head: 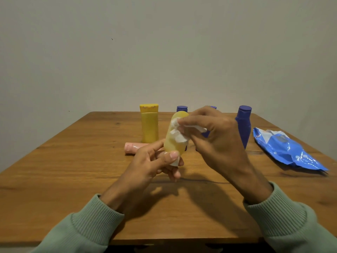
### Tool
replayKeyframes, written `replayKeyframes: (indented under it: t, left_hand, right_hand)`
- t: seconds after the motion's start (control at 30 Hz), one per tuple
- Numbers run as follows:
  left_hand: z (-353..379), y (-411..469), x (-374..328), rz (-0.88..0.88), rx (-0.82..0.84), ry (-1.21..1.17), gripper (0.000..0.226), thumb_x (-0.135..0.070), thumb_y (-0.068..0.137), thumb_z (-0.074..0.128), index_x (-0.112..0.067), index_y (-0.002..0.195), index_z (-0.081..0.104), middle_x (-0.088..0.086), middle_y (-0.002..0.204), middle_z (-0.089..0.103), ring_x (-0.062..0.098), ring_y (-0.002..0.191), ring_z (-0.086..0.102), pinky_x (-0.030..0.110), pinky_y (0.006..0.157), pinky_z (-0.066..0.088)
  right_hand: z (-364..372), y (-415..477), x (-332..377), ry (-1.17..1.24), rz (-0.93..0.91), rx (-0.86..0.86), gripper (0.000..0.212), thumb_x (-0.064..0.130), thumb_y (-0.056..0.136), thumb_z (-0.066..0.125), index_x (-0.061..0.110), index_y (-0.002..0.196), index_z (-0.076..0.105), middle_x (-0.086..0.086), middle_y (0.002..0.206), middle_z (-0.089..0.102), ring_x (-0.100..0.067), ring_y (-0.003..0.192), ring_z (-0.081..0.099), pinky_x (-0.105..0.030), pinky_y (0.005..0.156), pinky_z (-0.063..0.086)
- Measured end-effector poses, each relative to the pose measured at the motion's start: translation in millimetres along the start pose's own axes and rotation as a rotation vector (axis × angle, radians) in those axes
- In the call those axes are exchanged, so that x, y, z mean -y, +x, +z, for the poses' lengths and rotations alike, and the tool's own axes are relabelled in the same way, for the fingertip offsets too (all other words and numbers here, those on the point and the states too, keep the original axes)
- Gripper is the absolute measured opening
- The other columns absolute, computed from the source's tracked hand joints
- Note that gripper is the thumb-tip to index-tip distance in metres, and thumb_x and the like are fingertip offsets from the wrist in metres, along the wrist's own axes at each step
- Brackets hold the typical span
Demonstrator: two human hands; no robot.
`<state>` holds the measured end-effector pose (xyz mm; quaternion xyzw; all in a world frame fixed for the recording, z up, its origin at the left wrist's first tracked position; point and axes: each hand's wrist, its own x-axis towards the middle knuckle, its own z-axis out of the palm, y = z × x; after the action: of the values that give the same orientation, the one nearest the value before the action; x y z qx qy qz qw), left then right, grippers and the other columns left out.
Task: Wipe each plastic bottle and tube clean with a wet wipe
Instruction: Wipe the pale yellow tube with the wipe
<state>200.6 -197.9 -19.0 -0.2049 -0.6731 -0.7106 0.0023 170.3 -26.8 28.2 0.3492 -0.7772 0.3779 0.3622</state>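
Left hand (151, 161) grips a translucent yellow plastic bottle (173, 136) while right hand (215, 136) pinches a white wet wipe (179, 136) against it.

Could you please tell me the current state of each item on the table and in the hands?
Pale yellow bottle: held off the table in the left hand.
Wet wipe: crumpled, pressed on that bottle by the right hand.
Yellow bottle: upright, cap closed.
Pink tube: lying on its side.
Blue bottle: upright, capped.
Two more blue bottles: mostly hidden behind the hands.
Wipes pack: lying flat, crumpled.
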Motion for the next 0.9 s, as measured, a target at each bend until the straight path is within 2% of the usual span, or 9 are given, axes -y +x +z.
replayKeyframes:
  t: [0.07, 0.17, 0.27, 0.33, 0.4, 0.5, 0.63, 0.8, 0.9]
  left_hand:
    - [0, 1, 1, 0.008, 0.006, -0.04, 0.035, -0.02, 0.091, 0.061, -0.004, 0.121, 0.058, 0.014, 0.089, 0.066, 0.023, 0.07, 0.063, 0.025, 0.062, 0.052]
    - [1, 2, 1, 0.029, 0.013, -0.141, 0.034, -0.019, 0.089, 0.057, 0.0, 0.118, 0.058, 0.017, 0.087, 0.064, 0.025, 0.067, 0.062, 0.031, 0.062, 0.054]
    - [0, 3, 0, 0.047, 0.003, -0.239, 0.031, -0.019, 0.09, 0.056, 0.001, 0.114, 0.058, 0.017, 0.084, 0.062, 0.025, 0.064, 0.061, 0.031, 0.06, 0.053]
    - [-2, 4, 1, 0.057, 0.012, -0.29, 0.04, -0.027, 0.087, 0.067, 0.002, 0.114, 0.057, 0.016, 0.086, 0.063, 0.025, 0.065, 0.061, 0.03, 0.06, 0.054]
    - [-4, 4, 2, 0.043, 0.052, -0.29, 0.046, -0.031, 0.084, 0.07, 0.001, 0.116, 0.057, 0.017, 0.088, 0.062, 0.025, 0.066, 0.061, 0.031, 0.062, 0.054]
    - [-6, 2, 1, -0.01, 0.118, -0.284, 0.039, -0.025, 0.089, 0.062, 0.001, 0.118, 0.055, 0.019, 0.089, 0.061, 0.024, 0.066, 0.06, 0.032, 0.063, 0.054]
    - [-5, 1, -1, -0.018, 0.176, -0.319, 0.038, -0.029, 0.087, 0.068, -0.001, 0.11, 0.057, 0.019, 0.091, 0.062, 0.024, 0.067, 0.061, 0.032, 0.065, 0.054]
    - [-3, 1, -2, 0.004, 0.108, -0.374, 0.049, -0.03, 0.086, 0.068, 0.003, 0.12, 0.054, 0.022, 0.096, 0.063, 0.028, 0.072, 0.064, 0.035, 0.069, 0.056]
    - [-1, 0, -4, 0.0, 0.05, -0.366, 0.04, -0.024, 0.092, 0.058, 0.003, 0.121, 0.057, 0.024, 0.103, 0.066, 0.03, 0.078, 0.067, 0.036, 0.074, 0.058]
  right_hand:
    - [1, -1, -1, -0.014, 0.021, -0.089, 0.021, 0.013, 0.082, 0.069, 0.012, 0.103, 0.07, -0.001, 0.094, 0.064, -0.007, 0.084, 0.058, -0.015, 0.07, 0.049]
    - [4, -3, 3, 0.001, 0.009, -0.114, 0.021, 0.013, 0.082, 0.068, 0.012, 0.103, 0.07, 0.0, 0.093, 0.064, -0.005, 0.083, 0.058, -0.012, 0.069, 0.048]
    - [3, -3, 7, 0.047, 0.007, -0.031, 0.021, 0.013, 0.081, 0.069, 0.014, 0.102, 0.07, 0.001, 0.093, 0.065, -0.004, 0.083, 0.058, -0.013, 0.068, 0.05]
    - [-1, -2, 7, 0.061, 0.002, 0.072, 0.021, 0.014, 0.08, 0.07, 0.015, 0.101, 0.071, 0.002, 0.093, 0.066, -0.005, 0.083, 0.059, -0.017, 0.069, 0.051]
    - [-6, 0, 6, 0.073, -0.013, 0.115, 0.02, 0.014, 0.08, 0.071, 0.015, 0.1, 0.071, 0.003, 0.093, 0.066, -0.005, 0.082, 0.06, -0.016, 0.069, 0.051]
    - [-13, 5, 1, 0.063, 0.014, -0.016, 0.02, 0.016, 0.08, 0.071, 0.015, 0.099, 0.071, 0.007, 0.09, 0.065, -0.002, 0.082, 0.06, -0.011, 0.069, 0.048]
    - [-15, 7, -3, 0.036, 0.102, -0.134, 0.023, 0.02, 0.079, 0.071, 0.017, 0.102, 0.069, 0.012, 0.091, 0.062, 0.005, 0.083, 0.058, -0.004, 0.069, 0.044]
    - [-11, 3, 9, 0.122, 0.145, -0.003, 0.019, 0.017, 0.078, 0.072, 0.017, 0.097, 0.072, 0.008, 0.087, 0.066, -0.001, 0.08, 0.061, -0.011, 0.066, 0.048]
    - [-12, 3, 13, 0.119, 0.137, 0.144, 0.018, 0.018, 0.078, 0.072, 0.018, 0.096, 0.073, 0.009, 0.085, 0.066, -0.003, 0.078, 0.061, -0.012, 0.063, 0.048]
